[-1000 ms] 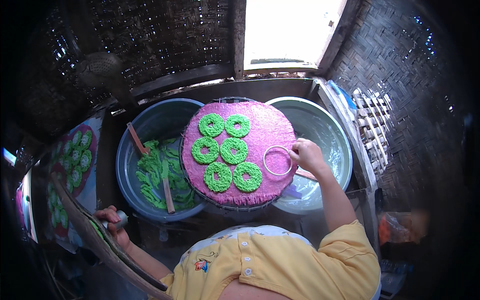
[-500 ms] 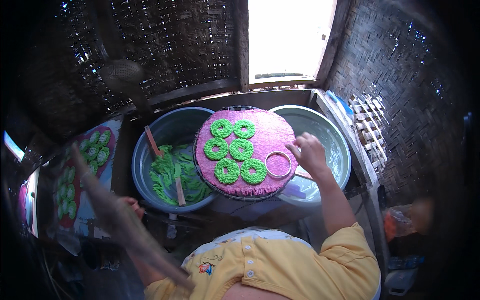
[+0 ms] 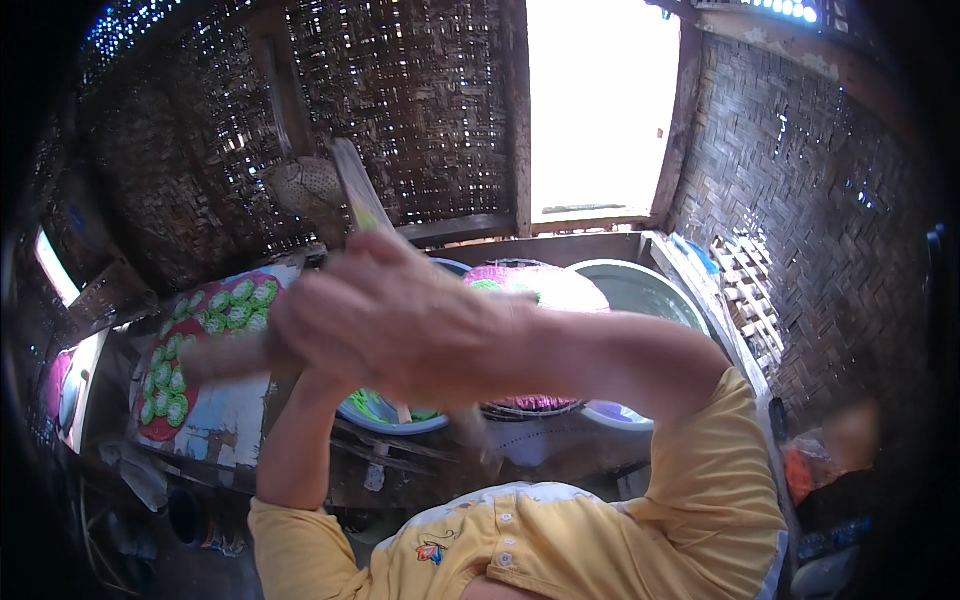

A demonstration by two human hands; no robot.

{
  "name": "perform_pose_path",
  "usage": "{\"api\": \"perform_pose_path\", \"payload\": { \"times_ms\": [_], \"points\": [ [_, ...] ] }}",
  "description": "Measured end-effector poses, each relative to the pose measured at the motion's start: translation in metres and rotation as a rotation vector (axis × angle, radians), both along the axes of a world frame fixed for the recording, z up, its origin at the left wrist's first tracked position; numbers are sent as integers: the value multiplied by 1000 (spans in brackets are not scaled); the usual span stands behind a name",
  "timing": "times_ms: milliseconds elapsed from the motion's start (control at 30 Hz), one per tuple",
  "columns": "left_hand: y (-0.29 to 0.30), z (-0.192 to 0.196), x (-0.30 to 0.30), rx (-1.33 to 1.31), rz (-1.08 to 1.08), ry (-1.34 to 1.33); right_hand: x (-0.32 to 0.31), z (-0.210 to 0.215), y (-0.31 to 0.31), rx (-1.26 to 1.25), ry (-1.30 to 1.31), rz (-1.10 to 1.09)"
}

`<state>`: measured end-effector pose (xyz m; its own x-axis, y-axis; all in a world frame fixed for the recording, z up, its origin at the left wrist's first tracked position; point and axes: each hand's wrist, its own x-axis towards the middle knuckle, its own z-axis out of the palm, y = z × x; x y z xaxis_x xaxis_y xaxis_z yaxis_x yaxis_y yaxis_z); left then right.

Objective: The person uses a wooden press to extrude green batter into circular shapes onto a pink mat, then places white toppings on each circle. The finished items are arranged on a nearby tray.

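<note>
My right arm reaches across to the left, and my right hand [image 3: 395, 305], smeared by motion, is closed in front of my chest. My left forearm [image 3: 298, 440] rises to meet it, and my left hand [image 3: 305, 315] overlaps it, partly hidden. Both hands are closed about a rough wooden stick [image 3: 368, 195], whose pale end sticks up beyond them. A blurred brown end [image 3: 230, 358] juts out to the left of the hands. Behind my arms lies a round pink mat [image 3: 560, 283] with green rings on it, mostly covered.
A grey-green basin [image 3: 640, 285] stands right of the mat; a blue basin [image 3: 415, 428] with green dough is half hidden. At left, several green rings lie on a red mat [image 3: 160, 430] over a worn board [image 3: 225, 415]. Woven walls [image 3: 800, 170] surround a bright window [image 3: 600, 110].
My right hand has left the mat and swung left to the stick. The stick and my left hand have come up in front of the basins. My view has tilted upward.
</note>
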<state>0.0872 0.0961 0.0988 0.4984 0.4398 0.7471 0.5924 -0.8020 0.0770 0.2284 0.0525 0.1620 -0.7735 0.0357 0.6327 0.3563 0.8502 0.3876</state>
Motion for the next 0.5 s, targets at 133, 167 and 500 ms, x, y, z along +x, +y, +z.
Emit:
{"api": "perform_pose_path", "payload": {
  "times_ms": [133, 167, 500],
  "points": [
    [-36, 0, -28, -23, -88, 249, 1, 1, -18, -478, 7, -36],
    [-44, 0, -34, -117, -33, 236, 5, 2, -19, -653, 10, -47],
    [-21, -50, -163, -701, -240, -695, 41, 19, 17, -966, 1063, -149]
  ]
}}
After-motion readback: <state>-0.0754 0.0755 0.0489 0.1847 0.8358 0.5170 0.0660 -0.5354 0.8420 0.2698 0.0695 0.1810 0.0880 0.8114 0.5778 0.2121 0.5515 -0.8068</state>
